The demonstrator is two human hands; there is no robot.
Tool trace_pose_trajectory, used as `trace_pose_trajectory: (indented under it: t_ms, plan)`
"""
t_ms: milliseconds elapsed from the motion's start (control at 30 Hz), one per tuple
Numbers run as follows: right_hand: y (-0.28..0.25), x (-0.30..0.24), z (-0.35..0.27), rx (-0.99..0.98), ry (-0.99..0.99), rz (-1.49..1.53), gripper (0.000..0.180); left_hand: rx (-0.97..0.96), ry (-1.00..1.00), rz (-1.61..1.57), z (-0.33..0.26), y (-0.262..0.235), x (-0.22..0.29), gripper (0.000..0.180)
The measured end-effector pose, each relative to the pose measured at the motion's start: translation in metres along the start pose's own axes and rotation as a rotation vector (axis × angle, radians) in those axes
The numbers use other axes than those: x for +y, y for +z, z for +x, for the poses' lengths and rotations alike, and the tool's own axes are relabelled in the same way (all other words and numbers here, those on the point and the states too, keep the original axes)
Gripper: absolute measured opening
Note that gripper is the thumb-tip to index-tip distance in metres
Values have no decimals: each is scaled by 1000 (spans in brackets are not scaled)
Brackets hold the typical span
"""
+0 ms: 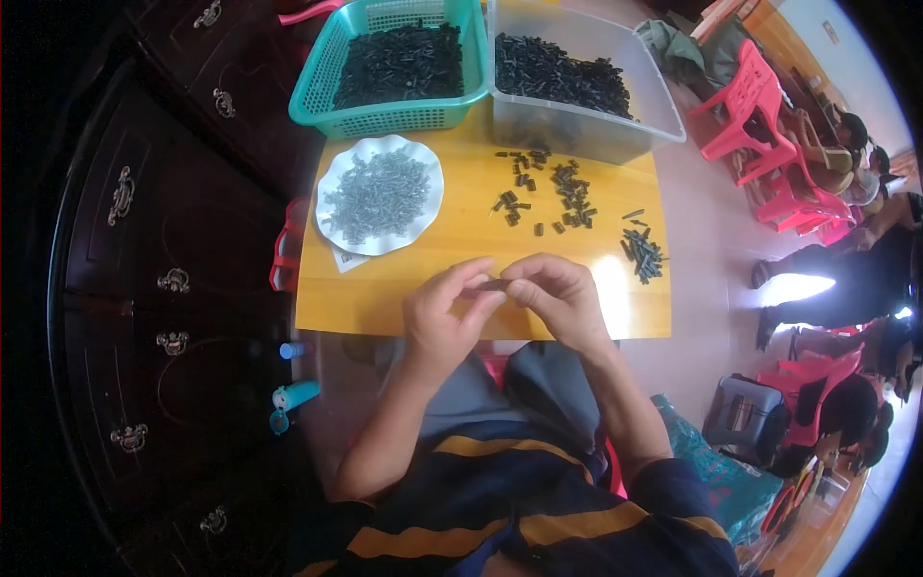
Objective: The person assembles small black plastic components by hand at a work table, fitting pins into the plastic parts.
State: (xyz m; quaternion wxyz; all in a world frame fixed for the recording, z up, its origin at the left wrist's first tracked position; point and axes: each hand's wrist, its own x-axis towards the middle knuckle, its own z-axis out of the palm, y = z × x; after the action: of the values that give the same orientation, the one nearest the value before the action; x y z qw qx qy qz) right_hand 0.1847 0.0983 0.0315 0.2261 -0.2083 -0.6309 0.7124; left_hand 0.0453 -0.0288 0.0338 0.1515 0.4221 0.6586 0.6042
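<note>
Yellow wood tops the desk (356,300), and just above its near edge both hands meet at a small dark piece (495,285). The left hand (448,313) pinches it with thumb and fingers, and the right hand (560,300) grips its other end the same way, so both are closed narrowly on it. Most of the piece is hidden by fingertips (whether it is one part or two joined, I cannot tell). Beyond the left hand, a scalloped white plate (436,183) bears a heap of clear bits (378,197), too small to tell apart, and partly covers a slip of paper (348,260). At the far side stand a green basket (385,120) and a translucent tub (586,140), both holding black pieces; the basket's far rim is cut off by the picture's top edge. Short black parts (572,197) lie scattered before the tub, with slimmer ones (642,258) piled near the right edge, beside a washed-out patch of glare.
</note>
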Motion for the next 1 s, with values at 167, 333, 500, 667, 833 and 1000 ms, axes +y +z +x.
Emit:
trace_pose_trajectory:
  t_ms: [167, 333, 500, 667, 833, 1000]
  plan:
    - [6, 1, 2, 30, -53, 3, 15, -57, -8, -74, -1, -2, -9, 27]
    - [5, 1, 1, 39, -75, -58, 16, -62, -78, -150, -1, -3, -11, 17]
    - [6, -6, -1, 32, -43, -101, 16, -69, -72, -145, 1, -3, -6, 12]
    - [5, -15, 0, 5, -57, -266, 15, -59, -25, -85, 1, -3, -7, 11]
    - [6, -23, 0, -36, -108, -525, 17, -50, 17, -37, 0, -3, -11, 13]
    - [6, -27, 0, -51, -228, -643, 14, -101, -29, -82, -1, -4, -8, 19]
